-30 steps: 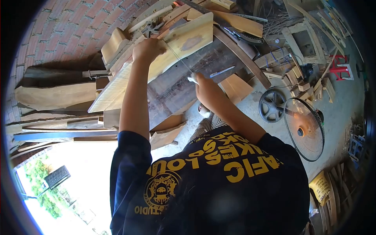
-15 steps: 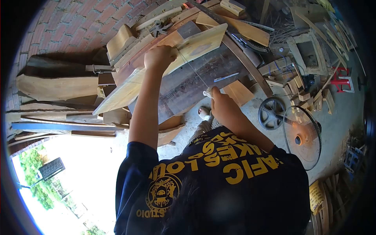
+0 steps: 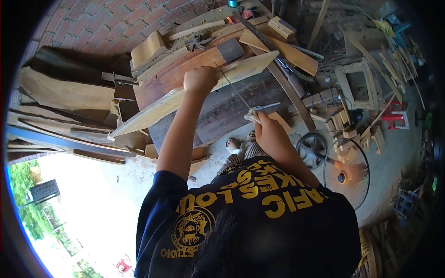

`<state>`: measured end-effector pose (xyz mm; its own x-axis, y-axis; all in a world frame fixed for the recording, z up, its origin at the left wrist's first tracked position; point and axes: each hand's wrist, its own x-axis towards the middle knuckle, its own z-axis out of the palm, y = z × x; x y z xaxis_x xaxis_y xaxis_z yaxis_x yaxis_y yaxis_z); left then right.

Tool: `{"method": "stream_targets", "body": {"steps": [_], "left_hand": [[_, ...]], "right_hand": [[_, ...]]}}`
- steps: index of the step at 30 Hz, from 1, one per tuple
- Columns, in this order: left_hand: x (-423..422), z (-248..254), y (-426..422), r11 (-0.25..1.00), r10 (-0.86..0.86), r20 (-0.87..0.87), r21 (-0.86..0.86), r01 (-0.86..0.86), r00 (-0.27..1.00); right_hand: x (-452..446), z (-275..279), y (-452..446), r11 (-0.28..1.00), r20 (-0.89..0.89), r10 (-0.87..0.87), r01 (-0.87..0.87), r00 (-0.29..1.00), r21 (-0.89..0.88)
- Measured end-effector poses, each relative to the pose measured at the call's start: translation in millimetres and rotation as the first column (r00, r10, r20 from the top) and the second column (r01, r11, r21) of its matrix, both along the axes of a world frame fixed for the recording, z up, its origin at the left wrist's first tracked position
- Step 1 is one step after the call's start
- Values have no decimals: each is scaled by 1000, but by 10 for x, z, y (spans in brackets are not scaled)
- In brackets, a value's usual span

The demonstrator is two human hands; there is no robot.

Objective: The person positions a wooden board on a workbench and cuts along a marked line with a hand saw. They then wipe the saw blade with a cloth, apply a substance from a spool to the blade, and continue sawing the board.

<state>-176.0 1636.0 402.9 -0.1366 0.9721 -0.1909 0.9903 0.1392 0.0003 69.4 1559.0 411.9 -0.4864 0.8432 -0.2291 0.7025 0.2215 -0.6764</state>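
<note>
A long pale wooden board [image 3: 250,67] stands on edge, slanting across a dark worktop [image 3: 218,111]. My left hand [image 3: 200,79] is closed at the board's upper edge; its fingertips are hidden, and I cannot tell how they grip. A thin, straight grey rod [image 3: 236,91] crosses the board beside that hand and runs down to my right hand [image 3: 271,134]. Whitish cloth [image 3: 252,116] is bunched around the rod's near end, and my right fingers are wrapped round it. The exact kind of rod is too fine to make out.
Curved wooden pieces [image 3: 148,50] and a metal clamp-like tool [image 3: 198,41] lie behind the board. A blue-white pen-like object [image 3: 269,106] rests near my right hand. A standing fan [image 3: 345,173] is at right, beside stacked wood offcuts [image 3: 340,121]. Large slabs [image 3: 69,90] lean at left.
My view has shifted, so the board and both hands sit slightly differently in the frame. The board looks more edge-on now. Both hands keep their holds.
</note>
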Motion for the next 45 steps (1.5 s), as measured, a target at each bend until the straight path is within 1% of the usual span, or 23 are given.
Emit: {"method": "stream_targets", "body": {"steps": [2, 5, 8, 12, 14, 16, 18, 19, 21, 22, 24, 26, 27, 29, 32, 33, 34, 35, 36, 37, 39, 43, 45], "left_hand": [[3, -20, -6, 999, 14, -9, 34, -14, 1000], [-42, -19, 39, 999, 9, 4, -44, -9, 1000], [-103, -45, 177, 996, 73, 66, -59, -69, 995], [-48, -91, 153, 999, 27, 94, 31, -30, 995], [-90, -110, 184, 994, -25, 92, 110, 15, 995], [-176, -73, 317, 995, 18, 118, 91, -29, 993], [-246, 6, 419, 998, 33, 162, 55, -42, 986], [-283, -61, 464, 995, 5, 128, 96, -18, 992], [-290, -85, 485, 994, -20, 134, 108, 5, 991], [-275, -105, 456, 994, -44, 134, 104, 30, 990], [-194, -222, 302, 964, -107, 51, 249, 91, 993], [-92, -196, 142, 960, -110, 40, 265, 96, 993], [-86, -142, 145, 961, -109, 39, 258, 95, 993], [-118, 0, 190, 993, -43, 160, 113, 25, 986], [-230, -23, 362, 997, 8, 142, 70, -18, 990], [-257, -59, 392, 997, 25, 145, 65, -35, 989], [-273, -103, 387, 985, -29, 106, 172, 11, 994], [-289, -133, 379, 960, -79, 53, 272, 61, 996], [-284, -118, 353, 975, -93, 68, 209, 76, 993], [-284, -130, 332, 952, -109, 91, 297, 78, 990], [-255, -161, 294, 937, -114, 63, 338, 86, 991], [-282, -70, 351, 967, -87, 75, 245, 66, 993], [-335, -41, 417, 979, -73, 101, 199, 52, 992]], "right_hand": [[-29, 43, -44, 1000, -8, 5, -5, 1000, 15], [-33, 224, -152, 997, -3, 22, -22, 1000, -78], [102, 563, -172, 999, 33, -28, 29, 999, -40], [183, 730, -170, 999, 98, -22, 24, 995, -22], [276, 879, -244, 993, 80, 39, -29, 996, -116], [640, 1096, -280, 986, -75, 168, -168, 983, 0], [988, 1374, -366, 963, -55, -248, 240, 967, -120], [1077, 1463, -256, 966, -49, -242, 236, 969, -103], [1169, 1589, -47, 874, -299, -485, 447, 822, -189], [1115, 1578, 80, 880, -296, -474, 440, 829, -180], [907, 1422, 476, 848, -419, -497, 528, 760, -49], [652, 1226, 1055, 853, -297, -489, 521, 820, 34], [487, 1098, 1370, 889, -329, -418, 456, 847, 47], [129, 814, 2030, 932, -337, -331, 361, 881, 28], [-401, 326, 3173, 970, -275, -241, 235, 931, -56], [-597, 130, 3555, 979, -330, -192, 201, 924, -4], [-806, -67, 3922, 984, -384, -140, 171, 913, 47], [-991, -235, 4303, 986, -308, -123, 152, 944, 71], [-1155, -428, 4690, 987, -235, -111, 136, 966, 92], [-1312, -720, 5102, 981, -208, -111, 140, 972, 132], [-1635, -1068, 5605, 958, -138, -104, 136, 985, 252], [-2159, -1492, 6185, 962, -57, -33, 47, 998, 270], [-2321, -1770, 6426, 950, 4, -63, 58, 998, 307]]}}
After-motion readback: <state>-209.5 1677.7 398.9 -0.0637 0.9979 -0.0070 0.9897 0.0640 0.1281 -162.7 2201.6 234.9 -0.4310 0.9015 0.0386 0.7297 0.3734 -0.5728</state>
